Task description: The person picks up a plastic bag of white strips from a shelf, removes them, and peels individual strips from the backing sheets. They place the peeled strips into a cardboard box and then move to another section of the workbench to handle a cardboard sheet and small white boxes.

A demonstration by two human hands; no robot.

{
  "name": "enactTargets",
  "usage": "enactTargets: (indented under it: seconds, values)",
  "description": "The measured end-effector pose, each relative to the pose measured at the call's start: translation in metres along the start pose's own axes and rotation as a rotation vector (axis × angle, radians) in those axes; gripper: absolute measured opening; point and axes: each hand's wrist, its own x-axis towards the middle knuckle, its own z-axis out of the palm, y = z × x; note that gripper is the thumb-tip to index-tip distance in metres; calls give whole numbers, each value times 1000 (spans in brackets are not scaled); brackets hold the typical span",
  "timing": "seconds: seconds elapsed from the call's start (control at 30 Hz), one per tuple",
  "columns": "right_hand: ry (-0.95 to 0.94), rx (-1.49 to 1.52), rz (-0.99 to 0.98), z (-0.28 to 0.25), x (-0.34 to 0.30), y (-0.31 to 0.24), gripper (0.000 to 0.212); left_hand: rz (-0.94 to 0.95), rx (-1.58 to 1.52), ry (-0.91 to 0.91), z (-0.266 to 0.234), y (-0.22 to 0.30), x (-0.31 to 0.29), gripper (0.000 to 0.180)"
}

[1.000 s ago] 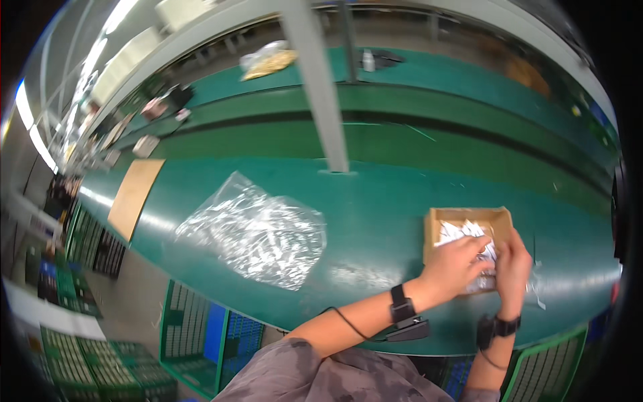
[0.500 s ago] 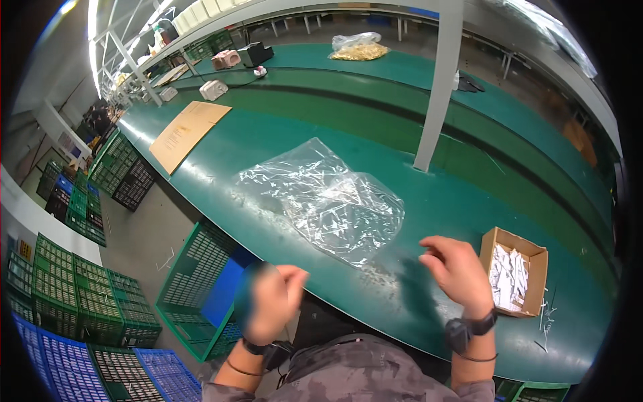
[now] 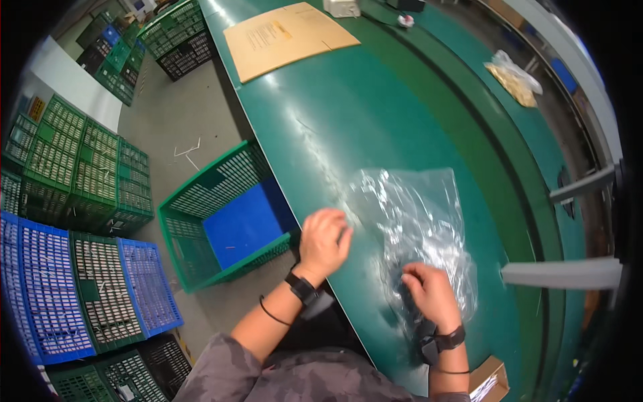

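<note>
1. We count two hands: our left hand [image 3: 323, 239] and our right hand [image 3: 429, 293], each with a dark band at the wrist.
2. We count one clear plastic bag [image 3: 418, 228], lying crumpled and flat on the green tabletop [image 3: 348, 114]. What it holds we cannot make out through the glare.
3. Our right grip rests on the bag's near end, fingers curled down onto the film; we cannot tell whether it pinches the plastic or only presses on it.
4. Our left grip is loosely curled at the tabletop's near edge, just left of the bag. It holds nothing that we can see, and we cannot tell whether it touches the film.
5. One flat sheet of brown cardboard [image 3: 288, 37] lies far beyond both grips, well apart from the bag.
6. One small cardboard box [image 3: 489, 382] sits nearer us than the right grip, beside that wrist; something pale shows inside, too small to name.
7. One second bag [image 3: 514, 77], holding something yellowish, lies far off past the right grip on the farther surface.
8. Left of the left grip, on the floor, stands one green crate [image 3: 221, 208] with a blue sheet in its bottom.
9. Further left are stacked green and blue crates [image 3: 74, 221], too many for a sure count.
</note>
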Motion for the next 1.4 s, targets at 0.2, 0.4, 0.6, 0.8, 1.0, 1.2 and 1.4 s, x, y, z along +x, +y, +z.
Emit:
enactTargets:
  seconds: [0.2, 0.4, 0.6, 0.8, 1.0, 1.2, 1.4]
  values:
    - [-100, 252, 398, 7, 58, -41, 17, -51, -96, -247, -30, 11, 33, 28]
    - [20, -9, 506, 43, 115, -51, 29, 0, -379, -776, -78, -38, 85, 30]
    - [-323, -34, 582, 23, 130, -59, 37, -214, -297, -759, -110, -133, 206, 19]
    - [-84, 209, 524, -110, 209, -46, 25, -194, 303, -582, -160, -274, 337, 50]
    - [136, 189, 536, -206, 425, -39, 22, -171, 541, -488, -147, -384, 481, 65]
    - [468, 770, 395, -277, 554, -33, 30, -342, 409, -507, -73, -462, 584, 81]
    - [512, 1197, 128, -304, 643, 4, 51, -225, 612, -351, -40, -490, 558, 87]
